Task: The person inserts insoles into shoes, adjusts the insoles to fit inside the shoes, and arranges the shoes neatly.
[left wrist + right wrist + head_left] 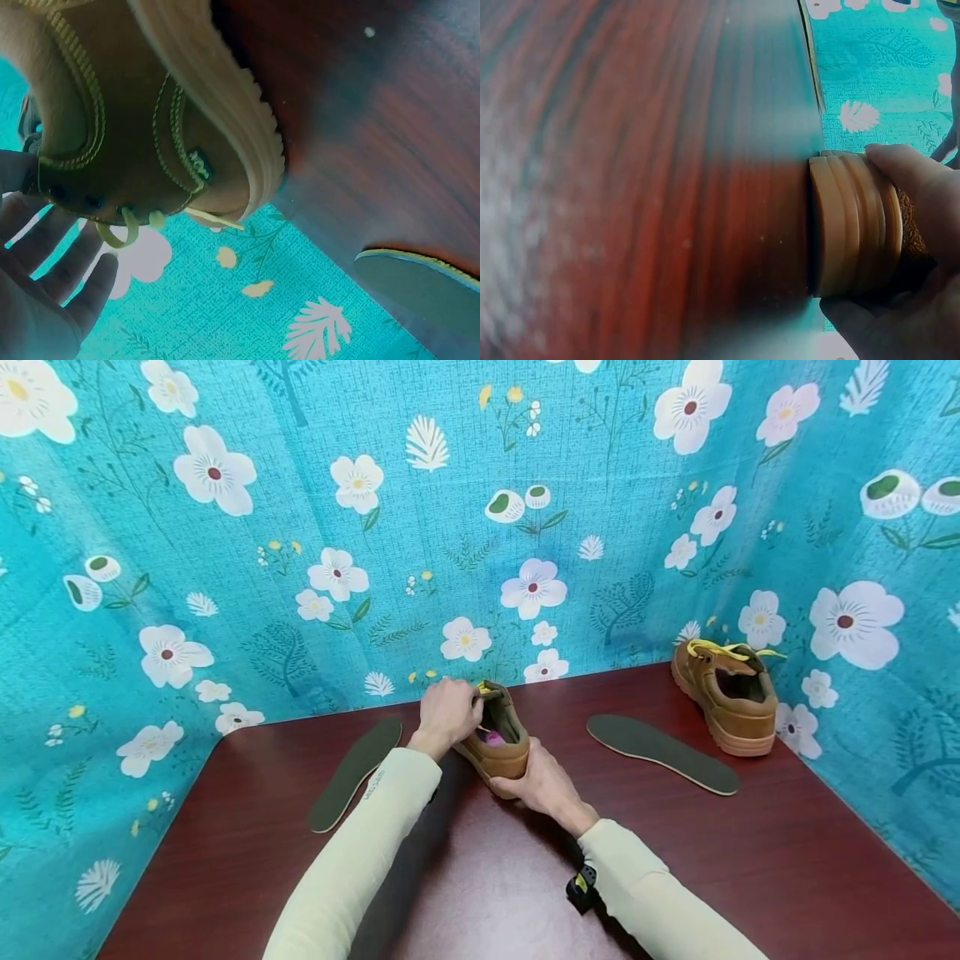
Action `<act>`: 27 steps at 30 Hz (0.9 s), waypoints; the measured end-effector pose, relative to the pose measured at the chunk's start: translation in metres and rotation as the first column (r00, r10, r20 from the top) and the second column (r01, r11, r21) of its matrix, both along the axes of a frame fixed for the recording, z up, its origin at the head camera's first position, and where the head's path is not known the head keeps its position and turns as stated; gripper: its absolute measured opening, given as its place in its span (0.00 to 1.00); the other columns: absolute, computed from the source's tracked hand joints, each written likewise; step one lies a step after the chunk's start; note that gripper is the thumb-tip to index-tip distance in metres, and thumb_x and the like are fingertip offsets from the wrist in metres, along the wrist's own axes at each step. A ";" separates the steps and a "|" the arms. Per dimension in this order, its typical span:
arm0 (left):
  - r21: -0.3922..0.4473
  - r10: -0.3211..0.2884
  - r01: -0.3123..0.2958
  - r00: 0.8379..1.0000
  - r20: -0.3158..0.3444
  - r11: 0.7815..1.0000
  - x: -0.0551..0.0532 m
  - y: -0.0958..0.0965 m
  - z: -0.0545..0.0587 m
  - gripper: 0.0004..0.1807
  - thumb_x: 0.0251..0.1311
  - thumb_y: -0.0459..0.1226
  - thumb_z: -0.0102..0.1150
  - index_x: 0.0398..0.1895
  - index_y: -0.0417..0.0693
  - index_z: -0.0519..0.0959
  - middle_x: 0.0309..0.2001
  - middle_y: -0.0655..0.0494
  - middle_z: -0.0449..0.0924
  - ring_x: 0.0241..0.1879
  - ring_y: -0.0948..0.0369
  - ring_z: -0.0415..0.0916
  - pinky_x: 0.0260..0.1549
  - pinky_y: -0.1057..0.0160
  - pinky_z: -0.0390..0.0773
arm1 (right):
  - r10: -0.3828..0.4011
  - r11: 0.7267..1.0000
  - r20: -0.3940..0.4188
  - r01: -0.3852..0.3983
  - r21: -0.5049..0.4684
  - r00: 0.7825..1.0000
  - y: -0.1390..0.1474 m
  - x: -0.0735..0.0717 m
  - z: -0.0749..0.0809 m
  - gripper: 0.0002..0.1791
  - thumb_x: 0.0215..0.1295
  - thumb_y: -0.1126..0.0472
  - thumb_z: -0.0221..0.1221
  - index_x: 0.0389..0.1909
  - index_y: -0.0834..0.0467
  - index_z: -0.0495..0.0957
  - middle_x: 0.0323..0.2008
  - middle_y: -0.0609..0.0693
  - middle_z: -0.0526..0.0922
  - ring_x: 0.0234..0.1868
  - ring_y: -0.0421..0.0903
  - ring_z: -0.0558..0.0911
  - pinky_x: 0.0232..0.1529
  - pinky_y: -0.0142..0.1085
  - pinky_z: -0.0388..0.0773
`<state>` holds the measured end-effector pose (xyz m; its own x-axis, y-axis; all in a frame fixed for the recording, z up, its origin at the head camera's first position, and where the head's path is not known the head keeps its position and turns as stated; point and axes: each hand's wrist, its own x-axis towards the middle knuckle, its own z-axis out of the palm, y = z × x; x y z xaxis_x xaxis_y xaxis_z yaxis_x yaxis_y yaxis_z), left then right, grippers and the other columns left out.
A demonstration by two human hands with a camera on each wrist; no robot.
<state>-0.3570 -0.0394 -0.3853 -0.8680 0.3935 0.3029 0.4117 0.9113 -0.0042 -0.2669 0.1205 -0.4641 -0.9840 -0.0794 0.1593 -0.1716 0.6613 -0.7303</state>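
Note:
A brown shoe [504,763] with yellow laces stands on the table, its heel toward me. My left hand [448,710] is at the lace end and pinches the tongue by the shoe's opening; in the left wrist view its other fingers [56,259] reach out beside the laces. My right hand [551,783] grips the heel from behind, with thumb and fingers on either side of the sole [855,225] in the right wrist view. Something pink and purple [492,738] shows inside the shoe. The toe is hidden behind my left hand in the head view.
A dark green insole [356,774] lies left of the shoe, another insole [663,753] to the right. A second brown shoe [738,717] with yellow laces stands at the table's far right corner. A blue flowered cloth [450,527] hangs behind the dark red table [495,877].

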 end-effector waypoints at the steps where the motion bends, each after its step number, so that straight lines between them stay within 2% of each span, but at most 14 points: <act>1: 0.023 0.002 -0.002 1.000 0.019 1.000 -0.001 -0.001 0.002 0.16 0.65 0.44 0.52 0.20 0.54 0.80 0.22 0.57 0.78 0.26 0.56 0.76 0.27 0.55 0.76 | -0.001 1.000 -0.002 0.001 0.007 1.000 0.000 0.000 0.000 0.41 0.48 0.49 0.72 0.57 0.65 0.65 0.40 0.53 0.78 0.38 0.47 0.79 0.40 0.44 0.76; 3: 0.075 0.008 -0.013 0.998 0.068 0.997 -0.004 -0.003 0.005 0.18 0.66 0.43 0.50 0.16 0.53 0.75 0.17 0.57 0.73 0.21 0.57 0.73 0.21 0.58 0.72 | 0.001 1.000 -0.005 -0.001 0.022 1.000 0.001 -0.001 -0.001 0.40 0.48 0.49 0.72 0.57 0.65 0.66 0.39 0.53 0.78 0.37 0.47 0.79 0.39 0.44 0.76; 5: 0.116 0.019 -0.033 0.993 0.116 0.993 -0.007 -0.006 0.009 0.19 0.67 0.42 0.48 0.15 0.52 0.73 0.15 0.56 0.70 0.18 0.58 0.70 0.19 0.59 0.68 | 0.007 0.999 -0.004 -0.007 0.031 1.000 0.001 -0.001 -0.001 0.40 0.48 0.48 0.72 0.56 0.65 0.66 0.39 0.52 0.78 0.37 0.46 0.79 0.39 0.43 0.76; 8: 0.146 0.035 -0.060 0.985 0.170 0.987 -0.012 -0.010 0.013 0.19 0.68 0.42 0.46 0.16 0.51 0.71 0.16 0.55 0.69 0.18 0.57 0.69 0.19 0.59 0.66 | 0.018 0.999 0.002 -0.018 0.035 1.000 0.002 -0.001 -0.001 0.40 0.48 0.48 0.72 0.56 0.65 0.66 0.39 0.52 0.78 0.36 0.46 0.78 0.39 0.42 0.76; 12: 0.162 0.044 -0.086 0.969 0.242 0.983 -0.018 -0.014 0.018 0.18 0.69 0.42 0.45 0.20 0.50 0.74 0.20 0.53 0.72 0.21 0.56 0.71 0.21 0.58 0.68 | 0.030 0.999 0.011 -0.030 0.043 0.999 0.005 -0.002 0.001 0.40 0.48 0.47 0.72 0.56 0.64 0.66 0.38 0.51 0.78 0.35 0.44 0.78 0.38 0.40 0.75; 17: 0.202 0.027 -0.100 0.943 0.333 0.974 -0.027 -0.024 0.017 0.17 0.72 0.42 0.42 0.25 0.48 0.74 0.24 0.52 0.72 0.24 0.56 0.71 0.24 0.57 0.68 | 0.051 0.998 0.034 -0.052 0.030 0.998 0.008 -0.002 0.001 0.40 0.48 0.47 0.72 0.56 0.64 0.66 0.38 0.50 0.78 0.34 0.42 0.78 0.38 0.39 0.76; 20: 0.266 0.001 -0.104 0.932 0.363 0.958 -0.034 -0.033 0.014 0.18 0.72 0.42 0.44 0.21 0.48 0.71 0.21 0.53 0.68 0.21 0.57 0.67 0.23 0.58 0.66 | 0.067 0.998 0.050 -0.067 0.002 0.997 0.009 -0.003 0.001 0.40 0.48 0.48 0.72 0.57 0.62 0.66 0.39 0.49 0.78 0.34 0.41 0.78 0.38 0.38 0.76; 24: 0.363 -0.051 -0.101 0.921 0.387 0.926 -0.042 -0.044 0.008 0.21 0.71 0.42 0.48 0.16 0.46 0.68 0.17 0.55 0.63 0.17 0.59 0.60 0.20 0.61 0.62 | 0.082 0.997 0.064 -0.081 -0.015 0.995 0.010 -0.004 0.002 0.40 0.48 0.49 0.73 0.58 0.61 0.65 0.41 0.49 0.77 0.34 0.41 0.78 0.39 0.38 0.76; 27: 0.437 -0.083 -0.111 0.912 0.401 0.893 -0.048 -0.049 0.002 0.19 0.69 0.42 0.51 0.20 0.44 0.76 0.18 0.55 0.66 0.16 0.61 0.59 0.19 0.63 0.62 | 0.088 0.996 0.064 -0.087 -0.023 0.994 0.011 -0.004 0.003 0.40 0.48 0.49 0.73 0.58 0.61 0.65 0.41 0.49 0.77 0.34 0.41 0.78 0.38 0.37 0.76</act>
